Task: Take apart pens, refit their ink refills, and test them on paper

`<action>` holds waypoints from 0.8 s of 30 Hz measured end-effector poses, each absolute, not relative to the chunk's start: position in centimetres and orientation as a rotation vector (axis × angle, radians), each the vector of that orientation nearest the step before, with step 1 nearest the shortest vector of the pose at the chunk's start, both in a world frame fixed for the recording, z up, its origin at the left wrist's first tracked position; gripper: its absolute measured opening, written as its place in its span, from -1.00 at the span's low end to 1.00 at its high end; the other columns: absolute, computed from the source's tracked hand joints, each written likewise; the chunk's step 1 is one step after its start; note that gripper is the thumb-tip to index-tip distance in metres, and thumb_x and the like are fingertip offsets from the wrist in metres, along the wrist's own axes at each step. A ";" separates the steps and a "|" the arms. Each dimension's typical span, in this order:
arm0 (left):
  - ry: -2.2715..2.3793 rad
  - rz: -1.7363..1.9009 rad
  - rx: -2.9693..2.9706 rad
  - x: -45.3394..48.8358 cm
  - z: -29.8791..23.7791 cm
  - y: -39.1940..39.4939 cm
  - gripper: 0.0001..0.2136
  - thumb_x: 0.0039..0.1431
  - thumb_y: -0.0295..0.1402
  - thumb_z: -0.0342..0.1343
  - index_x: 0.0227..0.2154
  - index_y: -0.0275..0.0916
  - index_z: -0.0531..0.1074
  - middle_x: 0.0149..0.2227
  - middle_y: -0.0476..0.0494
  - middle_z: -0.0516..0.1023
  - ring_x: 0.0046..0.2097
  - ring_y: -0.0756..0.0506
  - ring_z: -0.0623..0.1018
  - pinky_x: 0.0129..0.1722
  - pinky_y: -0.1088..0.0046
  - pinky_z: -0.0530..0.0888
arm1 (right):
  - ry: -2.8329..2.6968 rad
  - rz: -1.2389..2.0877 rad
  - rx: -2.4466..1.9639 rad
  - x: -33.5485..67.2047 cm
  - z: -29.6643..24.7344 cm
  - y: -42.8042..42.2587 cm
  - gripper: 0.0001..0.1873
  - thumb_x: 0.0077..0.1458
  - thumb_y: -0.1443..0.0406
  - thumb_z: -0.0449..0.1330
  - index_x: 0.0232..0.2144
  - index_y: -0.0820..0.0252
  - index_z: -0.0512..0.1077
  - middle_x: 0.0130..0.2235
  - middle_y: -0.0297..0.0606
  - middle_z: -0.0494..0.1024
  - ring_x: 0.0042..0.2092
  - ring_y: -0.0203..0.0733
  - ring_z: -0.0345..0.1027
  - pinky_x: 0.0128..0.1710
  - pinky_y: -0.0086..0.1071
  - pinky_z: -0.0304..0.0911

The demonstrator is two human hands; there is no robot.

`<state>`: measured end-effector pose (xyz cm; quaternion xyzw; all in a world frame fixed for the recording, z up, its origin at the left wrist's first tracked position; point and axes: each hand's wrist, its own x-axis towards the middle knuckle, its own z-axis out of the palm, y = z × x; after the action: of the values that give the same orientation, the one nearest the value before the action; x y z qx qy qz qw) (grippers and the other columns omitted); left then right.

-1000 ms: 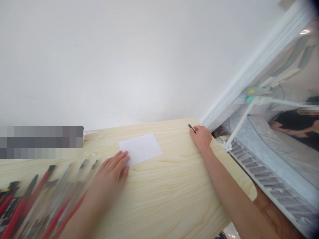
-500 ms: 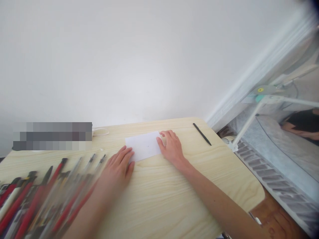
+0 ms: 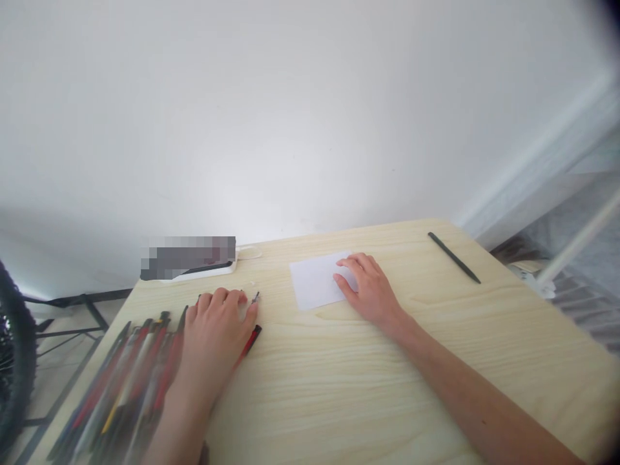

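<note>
My left hand [image 3: 216, 326] is over the right side of a spread of pens [image 3: 128, 381], its fingers bent and the thumb apart from the index finger. A clear pen's tip [image 3: 255, 297] shows by the thumb, and a red pen's dark end [image 3: 254, 334] sticks out beneath the hand. No pen is plainly gripped. My right hand [image 3: 368, 287] rests on the right part of a small white sheet of paper [image 3: 314, 284], thumb and index finger apart and the other fingers loosely curved.
A dark green or black pen [image 3: 454, 258] lies at the right of the wooden table [image 3: 349, 387]. A blurred-out device [image 3: 194, 261] with a white cable [image 3: 249, 252] is at the back left. A bicycle wheel [image 3: 19, 361] stands left of the table, and a wall [image 3: 290, 129] rises behind it.
My left hand has left the paper's edge and moved left over the pens. My right hand stays at the paper, slightly further onto it. The view has turned left.
</note>
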<state>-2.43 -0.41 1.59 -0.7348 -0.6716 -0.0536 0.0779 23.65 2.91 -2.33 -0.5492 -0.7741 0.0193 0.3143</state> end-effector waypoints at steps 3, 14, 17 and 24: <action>-2.046 -0.145 -2.220 -2.5 1.3 -0.2 -0.72 0.17 -0.21 -0.13 -0.37 -0.22 0.44 -0.31 -0.20 0.50 -0.18 -0.29 0.44 -0.22 0.11 0.33 | -2.044 0.065 -1.450 23.7 -2.4 3.0 -0.76 0.14 0.25 0.01 -0.15 0.13 0.35 -0.18 -0.15 0.39 -0.10 -0.03 0.24 -0.10 -0.15 0.22; -2.135 -0.237 -2.243 -1.9 0.8 -0.2 -0.73 0.17 -0.20 -0.10 -0.40 -0.22 0.44 -0.31 -0.16 0.51 -0.18 -0.26 0.43 -0.20 0.16 0.30 | -2.108 0.062 -1.460 23.8 -2.8 3.0 -0.74 0.15 0.22 0.00 -0.15 0.18 0.34 -0.17 -0.16 0.39 -0.09 -0.05 0.26 -0.07 -0.16 0.19; -2.148 -0.292 -2.259 -1.8 0.9 -0.2 -0.73 0.18 -0.22 -0.11 -0.42 -0.23 0.44 -0.34 -0.16 0.52 -0.19 -0.25 0.43 -0.19 0.18 0.30 | -2.114 0.064 -1.466 23.8 -2.8 2.9 -0.72 0.17 0.20 -0.01 -0.13 0.19 0.33 -0.16 -0.16 0.39 -0.08 -0.06 0.26 -0.06 -0.17 0.19; -2.219 -0.572 -2.193 -1.4 2.0 -0.1 -0.75 0.18 -0.21 -0.08 -0.42 -0.26 0.39 -0.38 -0.17 0.55 -0.28 -0.21 0.49 -0.21 0.23 0.32 | -2.128 0.069 -1.472 23.9 -3.0 3.0 -0.72 0.17 0.19 -0.01 -0.12 0.17 0.33 -0.16 -0.16 0.39 -0.08 -0.07 0.26 -0.06 -0.17 0.17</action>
<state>-1.37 -0.10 2.01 -0.6913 -0.6995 -0.1804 -0.0150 23.89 2.99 -2.97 -0.5469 -0.7909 0.0256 0.2732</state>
